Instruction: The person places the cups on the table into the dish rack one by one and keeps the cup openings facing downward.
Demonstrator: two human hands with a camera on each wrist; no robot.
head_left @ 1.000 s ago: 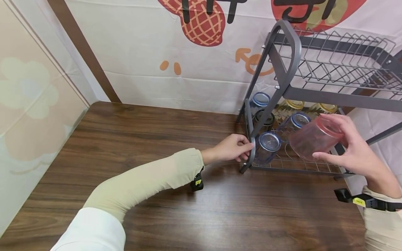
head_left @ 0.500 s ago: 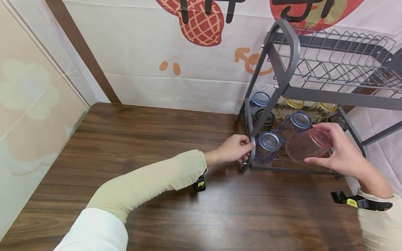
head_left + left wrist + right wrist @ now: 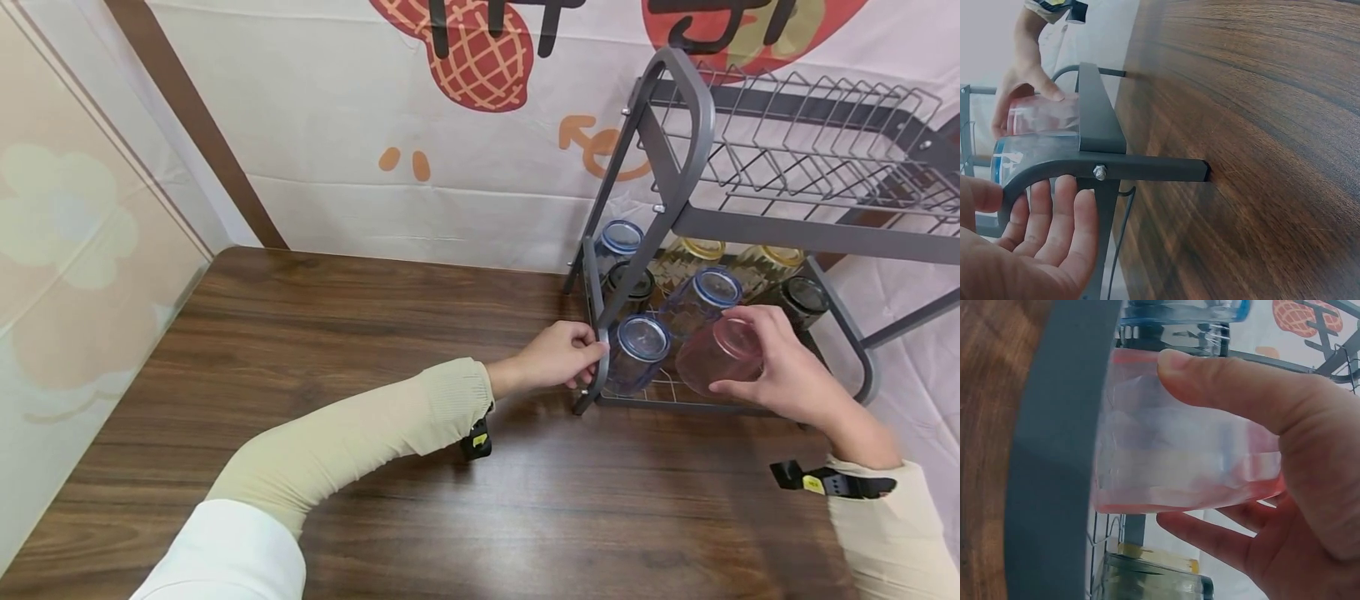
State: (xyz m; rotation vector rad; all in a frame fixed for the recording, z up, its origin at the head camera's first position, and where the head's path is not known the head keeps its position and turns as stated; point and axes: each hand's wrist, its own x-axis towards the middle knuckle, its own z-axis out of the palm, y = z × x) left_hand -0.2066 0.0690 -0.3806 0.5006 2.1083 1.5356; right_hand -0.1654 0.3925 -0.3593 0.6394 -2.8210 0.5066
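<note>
My right hand (image 3: 795, 375) holds a clear pink glass (image 3: 708, 362), thumb on one side and fingers on the other. The glass is upside down at the front of the lower tier of a dark grey metal dish rack (image 3: 787, 235). Beside it on the left stand two upturned blue-based glasses (image 3: 633, 362). The right wrist view shows the pink glass (image 3: 1179, 437) just behind the rack's front bar (image 3: 1054, 450); whether it touches the wire floor cannot be told. My left hand (image 3: 558, 354) grips the bent tube at the rack's left front corner, fingers curled round it (image 3: 1047, 231).
Behind stand yellow-based glasses (image 3: 686, 262), another blue-based glass (image 3: 618, 246) and dark glasses (image 3: 802, 300), all upside down. The rack's upper wire basket (image 3: 817, 150) overhangs this tier. A brown wooden table (image 3: 360, 333) extends left and forward; a printed cloth (image 3: 322, 125) hangs behind.
The right hand has moved left and slightly down with the pink glass, which is now more upright and lower beside the blue-based glasses. A dark glass at the right has come into view. The left hand stays put.
</note>
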